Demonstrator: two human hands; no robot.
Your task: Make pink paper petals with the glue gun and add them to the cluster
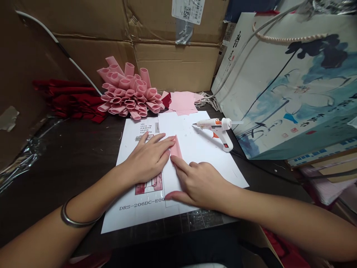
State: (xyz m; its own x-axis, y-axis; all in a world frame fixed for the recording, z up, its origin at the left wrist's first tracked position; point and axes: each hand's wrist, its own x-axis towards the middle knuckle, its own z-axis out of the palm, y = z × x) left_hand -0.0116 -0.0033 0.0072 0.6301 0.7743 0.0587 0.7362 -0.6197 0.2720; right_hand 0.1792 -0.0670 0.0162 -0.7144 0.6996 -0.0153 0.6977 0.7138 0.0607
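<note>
The strip (176, 148) is pale pink, narrow and straight-edged; it lies on the white paper (202, 149) (its near end partly hidden), far end angled slightly left.

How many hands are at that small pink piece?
2: the left hand, fingertips at the farther end of the pink piece, and the right hand, index finger at its nearer end. No others show.
</note>
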